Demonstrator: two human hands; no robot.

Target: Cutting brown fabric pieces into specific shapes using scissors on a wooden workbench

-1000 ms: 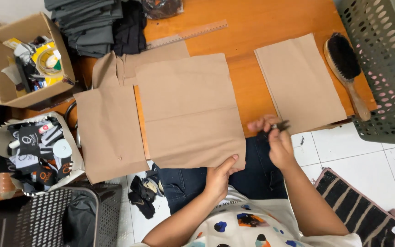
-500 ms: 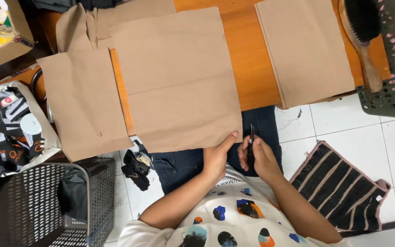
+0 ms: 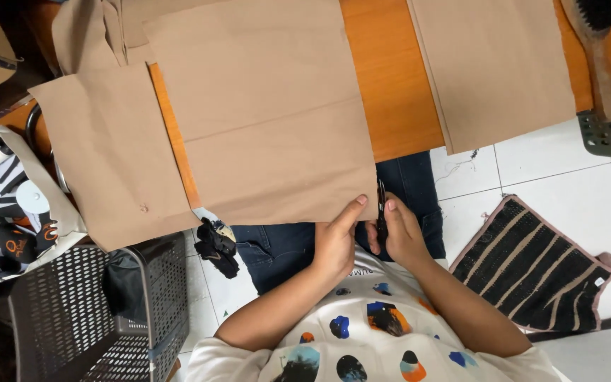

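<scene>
Bright, even overhead light, soft shadows, sharp focus, slight wide-angle bending at edges.

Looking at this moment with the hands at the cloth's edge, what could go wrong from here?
1. The left hand pinches the tan cloth panel right beside the small dark tool in the right hand; a slip might nick the thumb.
2. The panel overhangs the orange table edge, so a tug may shift it out of line.
3. The neighbouring tan piece also overhangs and might slide off toward the grey basket.
</scene>
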